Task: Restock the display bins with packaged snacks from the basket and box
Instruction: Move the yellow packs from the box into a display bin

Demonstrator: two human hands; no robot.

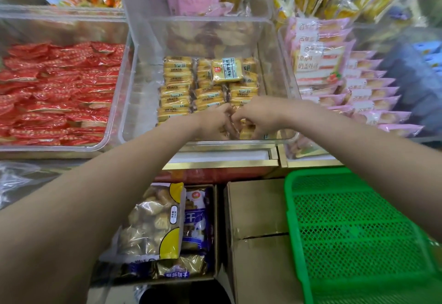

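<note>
Both my hands reach into the clear middle display bin (134,102), which holds rows of yellow snack packets (177,88). My left hand (215,118) and my right hand (253,117) meet at the bin's front, fingers curled round yellow packets there. One yellow packet (227,70) lies flat on top of the rows. Below the shelf an open cardboard box (216,232) holds a large bag of puffed snacks (153,224) and blue packets (196,220). The green mesh basket (354,232) stands at the lower right with nothing visible in it.
A bin of red packets (55,93) stands to the left, and pink bread packs (334,76) fill the bin to the right. Upper bins hold orange, pink and yellow packs. A closed cardboard box (258,244) sits between the open box and the basket.
</note>
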